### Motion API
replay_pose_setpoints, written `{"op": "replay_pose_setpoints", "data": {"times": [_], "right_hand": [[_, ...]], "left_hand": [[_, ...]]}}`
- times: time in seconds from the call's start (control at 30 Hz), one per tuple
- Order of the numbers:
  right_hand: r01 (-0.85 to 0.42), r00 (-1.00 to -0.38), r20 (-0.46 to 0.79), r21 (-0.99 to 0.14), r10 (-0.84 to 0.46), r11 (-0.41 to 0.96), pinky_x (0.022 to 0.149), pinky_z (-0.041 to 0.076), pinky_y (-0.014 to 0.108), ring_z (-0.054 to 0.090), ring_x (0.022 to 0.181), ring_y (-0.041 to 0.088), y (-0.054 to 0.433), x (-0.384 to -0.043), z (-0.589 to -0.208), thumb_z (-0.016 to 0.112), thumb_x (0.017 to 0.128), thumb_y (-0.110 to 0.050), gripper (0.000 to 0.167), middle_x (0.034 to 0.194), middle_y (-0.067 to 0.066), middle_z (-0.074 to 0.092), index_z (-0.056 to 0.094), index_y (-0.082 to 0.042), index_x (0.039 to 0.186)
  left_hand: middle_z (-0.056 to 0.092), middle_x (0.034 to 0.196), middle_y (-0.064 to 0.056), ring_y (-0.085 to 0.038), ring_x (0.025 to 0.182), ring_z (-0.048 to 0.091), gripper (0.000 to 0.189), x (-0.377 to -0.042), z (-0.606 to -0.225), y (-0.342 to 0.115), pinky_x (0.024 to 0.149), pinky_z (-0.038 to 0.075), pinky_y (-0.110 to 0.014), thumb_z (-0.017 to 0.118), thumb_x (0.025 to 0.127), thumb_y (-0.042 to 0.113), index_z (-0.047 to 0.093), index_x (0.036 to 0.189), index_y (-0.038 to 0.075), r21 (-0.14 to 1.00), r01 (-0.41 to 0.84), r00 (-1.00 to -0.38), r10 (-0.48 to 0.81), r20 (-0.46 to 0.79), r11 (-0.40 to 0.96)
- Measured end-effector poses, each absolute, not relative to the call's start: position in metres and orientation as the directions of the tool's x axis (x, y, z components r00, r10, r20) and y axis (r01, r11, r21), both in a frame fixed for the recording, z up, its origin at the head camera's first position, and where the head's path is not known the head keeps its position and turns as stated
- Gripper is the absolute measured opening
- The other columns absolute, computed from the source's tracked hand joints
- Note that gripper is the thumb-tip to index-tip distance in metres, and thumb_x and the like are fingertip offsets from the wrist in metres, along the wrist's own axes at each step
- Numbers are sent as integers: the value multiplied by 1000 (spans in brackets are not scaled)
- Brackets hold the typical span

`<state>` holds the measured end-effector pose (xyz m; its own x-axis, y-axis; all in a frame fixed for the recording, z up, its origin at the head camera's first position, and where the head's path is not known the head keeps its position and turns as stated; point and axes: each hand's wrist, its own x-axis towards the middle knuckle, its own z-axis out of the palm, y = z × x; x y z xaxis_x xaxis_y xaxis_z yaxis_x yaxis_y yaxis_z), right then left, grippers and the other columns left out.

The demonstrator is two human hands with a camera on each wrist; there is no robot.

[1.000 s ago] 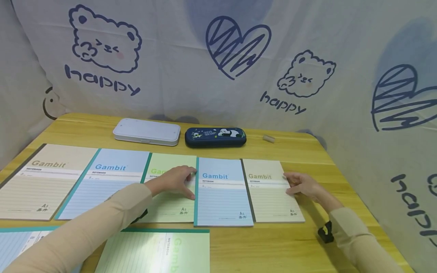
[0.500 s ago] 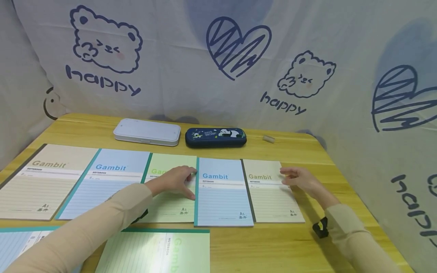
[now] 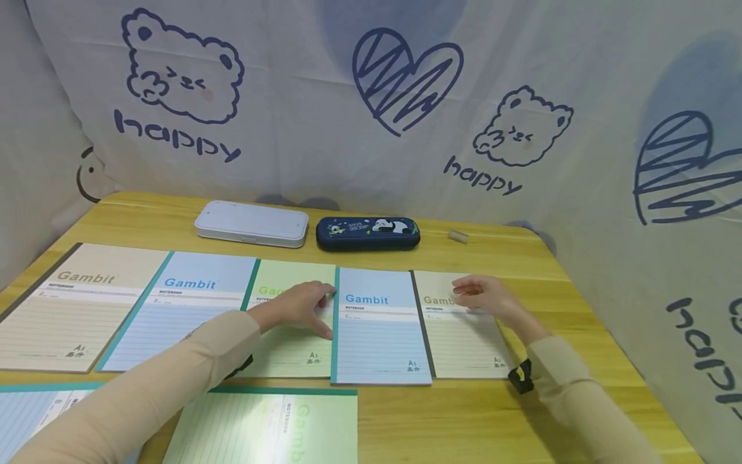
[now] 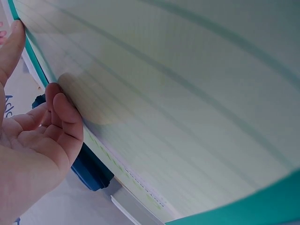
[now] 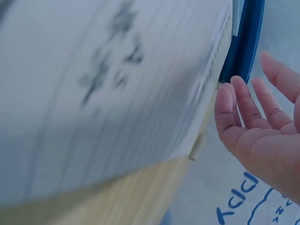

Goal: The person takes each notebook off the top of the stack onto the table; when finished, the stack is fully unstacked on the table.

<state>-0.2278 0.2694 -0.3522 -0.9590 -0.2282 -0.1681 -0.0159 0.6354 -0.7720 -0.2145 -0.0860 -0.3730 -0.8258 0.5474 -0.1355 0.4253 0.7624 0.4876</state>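
Note:
My left hand (image 3: 298, 307) rests over the green notebook (image 3: 290, 361). Its thumb and fingers are spread, their tips at the teal spine of the blue notebook (image 3: 377, 348) to its right. In the left wrist view, the fingers (image 4: 65, 115) touch or nearly touch the page edge. Above the beige notebook (image 3: 466, 351) at the row's right end hovers my right hand (image 3: 489, 299), its fingers loosely bent and holding nothing. The right wrist view shows those fingers (image 5: 248, 105) apart from the lined cover (image 5: 140, 103). Part of the "Gambit" lettering is hidden under the hand.
Further left in the row lie another blue notebook (image 3: 197, 277) and a beige one (image 3: 87, 309). In front are a green notebook (image 3: 266, 425) and a blue one (image 3: 35, 412), turned sideways. Behind stand a white case (image 3: 252, 222), a navy panda case (image 3: 368, 233) and a small tan piece (image 3: 458, 237).
My right hand has left the right edge of the beige notebook and moved left, up over its cover. The left hand and the notebooks have stayed put.

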Motion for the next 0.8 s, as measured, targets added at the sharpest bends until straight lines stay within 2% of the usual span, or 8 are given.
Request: {"op": "replay_pose_setpoints", "data": {"times": [0.17, 0.27, 0.4, 0.8], "right_hand": [[-46, -956, -146, -782, -255, 621, 76, 47, 31, 53, 97, 29, 253, -238, -354, 60, 83, -2, 39, 110, 24, 55, 49, 12, 118], [-76, -952, -132, -772, -276, 632, 80, 45, 35, 53, 97, 30, 240, -243, -354, 62, 82, -2, 38, 108, 23, 57, 51, 11, 116], [-91, -955, -131, -726, -267, 681, 85, 42, 38, 53, 96, 28, 223, -250, -356, 65, 81, -5, 36, 107, 18, 59, 55, 6, 114], [-154, -947, -148, -569, -285, 808, 88, 39, 39, 49, 102, 24, 193, -269, -356, 72, 75, -13, 40, 108, 7, 58, 60, -7, 113]], "left_hand": [[52, 91, -3, -16, 80, 46, 85, -215, -372, -87, 77, 40, -31, 80, 63, 34, 42, 129, -3, 486, 418, -829, 541, -140, 767], [52, 91, -4, -16, 81, 46, 84, -215, -372, -87, 77, 40, -31, 80, 63, 34, 42, 129, -3, 487, 412, -832, 536, -144, 770], [52, 92, -4, -16, 81, 47, 85, -214, -373, -88, 77, 41, -32, 80, 63, 34, 41, 129, -3, 496, 410, -831, 538, -144, 766], [52, 94, -5, -17, 83, 47, 84, -214, -371, -86, 80, 40, -32, 80, 63, 34, 42, 129, -2, 483, 410, -831, 535, -151, 774]]}}
